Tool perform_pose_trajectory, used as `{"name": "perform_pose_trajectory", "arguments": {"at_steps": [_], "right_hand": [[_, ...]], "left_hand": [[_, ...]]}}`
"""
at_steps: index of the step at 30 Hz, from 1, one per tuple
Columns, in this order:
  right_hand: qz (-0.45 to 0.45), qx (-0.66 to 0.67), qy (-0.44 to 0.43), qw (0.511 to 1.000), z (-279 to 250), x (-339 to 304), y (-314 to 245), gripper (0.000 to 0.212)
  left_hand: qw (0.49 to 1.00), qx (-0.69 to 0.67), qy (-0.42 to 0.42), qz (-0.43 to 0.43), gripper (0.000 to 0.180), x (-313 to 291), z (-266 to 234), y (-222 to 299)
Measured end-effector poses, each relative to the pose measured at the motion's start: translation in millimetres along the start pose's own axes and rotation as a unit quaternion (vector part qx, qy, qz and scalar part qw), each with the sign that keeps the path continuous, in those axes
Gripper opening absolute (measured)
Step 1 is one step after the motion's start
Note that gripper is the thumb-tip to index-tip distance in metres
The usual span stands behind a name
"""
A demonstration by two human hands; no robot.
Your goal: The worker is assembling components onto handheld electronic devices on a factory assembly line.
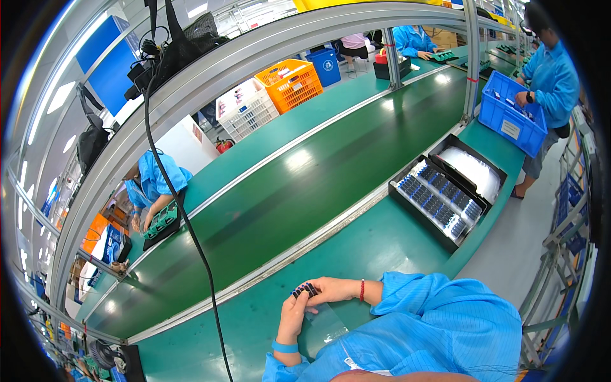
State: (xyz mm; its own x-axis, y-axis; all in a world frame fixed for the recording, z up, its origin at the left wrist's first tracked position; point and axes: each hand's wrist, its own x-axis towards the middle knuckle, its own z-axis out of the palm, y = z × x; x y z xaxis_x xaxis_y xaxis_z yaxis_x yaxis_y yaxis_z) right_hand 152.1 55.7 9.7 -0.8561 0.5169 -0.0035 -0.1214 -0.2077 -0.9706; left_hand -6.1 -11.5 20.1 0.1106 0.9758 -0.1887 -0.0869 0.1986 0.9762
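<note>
My left hand (292, 316), with a blue band at the wrist, is closed around a short row of small black pieces (304, 290). My right hand (332, 289), with a red bracelet, grips the same row from the other side. The exact kind of these pieces is too small to make out. Beneath the hands, close to my body, lies a clear plastic bag or sheet (328, 326), partly covered by my fingers and sleeve. Both hands are just over the near edge of the green bench (375, 245).
Right of my hands, a black tray (407, 202) holds rows of black-and-blue parts, beside a bin of clear plastic sheets (472, 170). A green conveyor belt (305, 178) runs beyond. A black cable (184, 216) hangs across the left. Co-workers stand near a blue crate (509, 127) and opposite.
</note>
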Motion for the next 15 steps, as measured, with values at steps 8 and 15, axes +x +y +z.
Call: {"name": "perform_pose_trajectory", "arguments": {"at_steps": [8, 15], "right_hand": [[0.001, -0.018, 0.007, 1.0, -0.1, -0.8, -1.2, 0.022], [0.005, -0.011, 0.003, 1.0, -0.3, -0.3, -0.5, 0.022]], "left_hand": [[1.0, 0.001, -0.001, -0.001, 0.032, -0.1, -0.5, -0.7], [1.0, -0.002, 0.001, -0.003, 0.032, 0.1, -0.3, -1.1]]}}
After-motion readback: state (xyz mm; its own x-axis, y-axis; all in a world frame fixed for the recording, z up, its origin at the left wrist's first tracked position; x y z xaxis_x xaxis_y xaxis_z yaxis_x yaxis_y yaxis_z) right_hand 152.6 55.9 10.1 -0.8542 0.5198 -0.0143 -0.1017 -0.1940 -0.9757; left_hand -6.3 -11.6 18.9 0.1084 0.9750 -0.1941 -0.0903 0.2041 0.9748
